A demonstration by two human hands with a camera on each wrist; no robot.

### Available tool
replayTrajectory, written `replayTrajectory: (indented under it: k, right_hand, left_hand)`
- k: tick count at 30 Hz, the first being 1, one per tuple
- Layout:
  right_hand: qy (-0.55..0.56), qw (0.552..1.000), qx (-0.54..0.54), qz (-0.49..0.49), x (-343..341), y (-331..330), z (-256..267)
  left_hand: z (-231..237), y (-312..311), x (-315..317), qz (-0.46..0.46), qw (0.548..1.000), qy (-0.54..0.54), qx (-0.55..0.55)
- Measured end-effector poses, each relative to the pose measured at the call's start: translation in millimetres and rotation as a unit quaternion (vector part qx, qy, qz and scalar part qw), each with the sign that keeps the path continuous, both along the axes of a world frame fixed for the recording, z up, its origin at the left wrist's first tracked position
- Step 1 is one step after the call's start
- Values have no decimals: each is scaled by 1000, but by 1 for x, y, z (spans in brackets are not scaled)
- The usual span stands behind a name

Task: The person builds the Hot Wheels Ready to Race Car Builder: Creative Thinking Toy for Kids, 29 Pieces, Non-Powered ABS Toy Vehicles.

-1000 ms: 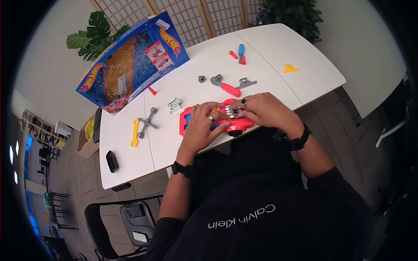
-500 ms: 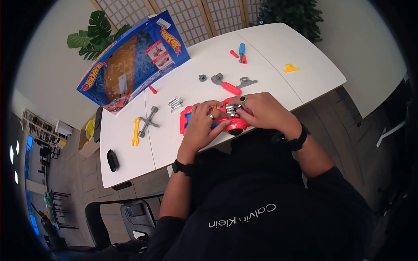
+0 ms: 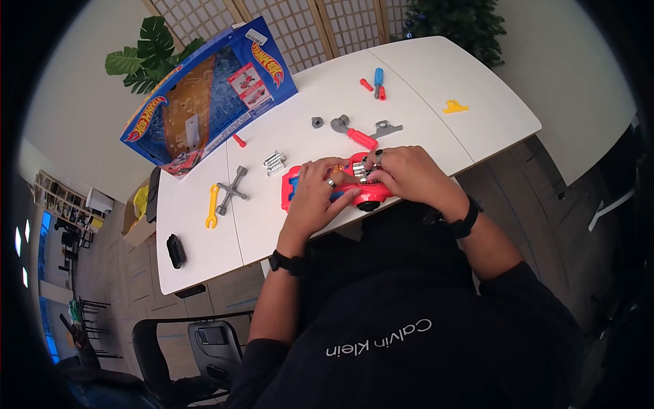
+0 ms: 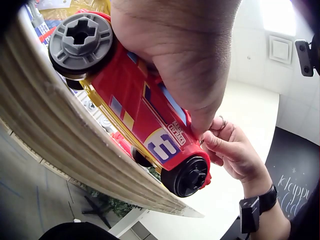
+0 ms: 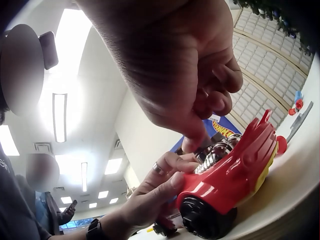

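The red toy car (image 3: 289,191) lies at the table's near edge, with grey and black wheels and a number sticker in the left wrist view. My left hand (image 3: 315,198) grips its body, thumb on the near side. Over the car's open engine bay, my right hand (image 3: 417,174) pinches at the silver engine part (image 3: 361,172) with thumb and forefinger. In the right wrist view, the other fingers of my right hand (image 5: 175,65) are curled, and its fingertips meet a dark piece on the silver engine part (image 5: 215,156); their exact hold is partly hidden.
On the white table (image 3: 266,232) lie a second silver piece (image 3: 274,163), a grey cross wrench (image 3: 232,191), a yellow wrench (image 3: 212,206), a red-handled hammer (image 3: 354,133), a blue screwdriver (image 3: 378,82) and a yellow piece (image 3: 455,107). A blue box (image 3: 276,51) stands behind.
My right fingers have shifted slightly over the engine bay, and the silver part there shows at a different angle. My left hand stays on the car. A person has appeared at the lower left.
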State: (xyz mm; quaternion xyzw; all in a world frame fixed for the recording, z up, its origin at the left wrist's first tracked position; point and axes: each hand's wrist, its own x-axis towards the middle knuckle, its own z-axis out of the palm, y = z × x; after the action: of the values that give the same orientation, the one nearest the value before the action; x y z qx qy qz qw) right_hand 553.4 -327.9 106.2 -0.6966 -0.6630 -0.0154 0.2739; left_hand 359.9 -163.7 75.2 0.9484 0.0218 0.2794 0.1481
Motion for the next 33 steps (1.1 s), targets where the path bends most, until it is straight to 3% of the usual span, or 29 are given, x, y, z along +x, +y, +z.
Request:
replayTrajectory:
  k: [8,11,16,23,25,33]
  right_hand:
    - [21,999,-13,-46,-10,3,-7]
    - [54,996,29,-62,-17,4,-11]
    - [91,985,8,-143,-30,4,-9]
    - [56,994,3,-99,-17,0,2]
    - [57,997,-44,22,-9,-3,4]
    - [40,998,46,12,-1,6,-23]
  left_hand:
    - [-1,0,0,3,1000,3,2]
    - [0,-1,0,6,1000,6,0]
    - [1,-3,-1,11,1000,8,-5]
    - [-2,-1,-1,13,1000,0,1]
    - [-2,-1,0,13,1000,-2,2]
    - [-1,-2,-2,17,1000,3,9]
